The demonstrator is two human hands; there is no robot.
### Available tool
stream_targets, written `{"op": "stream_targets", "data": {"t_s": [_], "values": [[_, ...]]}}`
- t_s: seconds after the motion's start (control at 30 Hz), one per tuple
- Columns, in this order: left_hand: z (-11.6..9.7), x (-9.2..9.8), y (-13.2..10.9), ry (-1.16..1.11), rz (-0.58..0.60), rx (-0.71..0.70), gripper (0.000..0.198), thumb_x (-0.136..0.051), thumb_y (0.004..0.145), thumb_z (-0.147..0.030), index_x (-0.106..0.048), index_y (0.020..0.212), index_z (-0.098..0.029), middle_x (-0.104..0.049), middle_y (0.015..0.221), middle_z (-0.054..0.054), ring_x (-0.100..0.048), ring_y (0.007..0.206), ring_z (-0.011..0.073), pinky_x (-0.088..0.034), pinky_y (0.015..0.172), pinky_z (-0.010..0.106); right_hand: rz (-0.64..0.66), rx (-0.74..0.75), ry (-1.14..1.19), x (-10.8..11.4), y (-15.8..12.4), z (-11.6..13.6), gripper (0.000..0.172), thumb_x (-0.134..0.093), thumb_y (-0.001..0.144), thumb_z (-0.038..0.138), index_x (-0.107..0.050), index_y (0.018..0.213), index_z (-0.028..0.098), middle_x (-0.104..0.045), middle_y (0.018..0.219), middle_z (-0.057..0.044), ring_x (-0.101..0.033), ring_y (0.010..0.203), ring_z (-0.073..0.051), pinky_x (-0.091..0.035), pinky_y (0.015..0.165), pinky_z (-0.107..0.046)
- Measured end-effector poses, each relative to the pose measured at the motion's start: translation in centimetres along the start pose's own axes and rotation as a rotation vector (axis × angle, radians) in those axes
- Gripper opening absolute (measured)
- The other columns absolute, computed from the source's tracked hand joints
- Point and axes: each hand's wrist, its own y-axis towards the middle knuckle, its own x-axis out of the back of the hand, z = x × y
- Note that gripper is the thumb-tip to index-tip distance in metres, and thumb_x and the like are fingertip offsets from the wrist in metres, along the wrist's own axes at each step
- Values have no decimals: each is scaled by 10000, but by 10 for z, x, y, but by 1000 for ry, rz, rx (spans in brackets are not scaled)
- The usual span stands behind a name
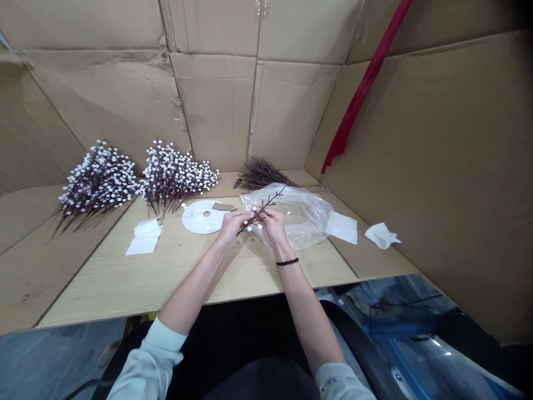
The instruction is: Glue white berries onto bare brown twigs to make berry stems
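A dark brown artificial twig [271, 199] slants up to the right between my two hands, with a few white berries on its lower part. The fingers of my left hand [231, 226] are closed on the lower end of its stem. Higher up, my right hand [273, 226] pinches the same twig near a berry. Just beyond my hands lies a clear plastic bag [306, 214], with a few white berries showing in it. A white disc with a centre hole [194, 218] is to the left of my left hand, carrying a small brown piece [224, 206].
Two bunches of white-berried twigs [100, 180] [172, 172] lie at the back left. Bare brown twigs [264, 173] are piled behind the bag. White papers [145, 236] [343, 228] and a crumpled tissue [382, 236] lie about. Cardboard walls [216, 105] enclose the table; a red strip [366, 83] hangs right.
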Motion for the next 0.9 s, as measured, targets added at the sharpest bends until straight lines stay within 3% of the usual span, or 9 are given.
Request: {"op": "stream_targets", "data": {"t_s": [0.9], "values": [[4,3,1,68,1,-63,146,-680,542,-254,-697,632,-140,-613,578,10,-489,556,108,-328,551,232,-3,-26,-12,1,1,0,159,-747,457,277,-677,562,180,-641,669,14,-557,687,-120,-442,722,-276]]}}
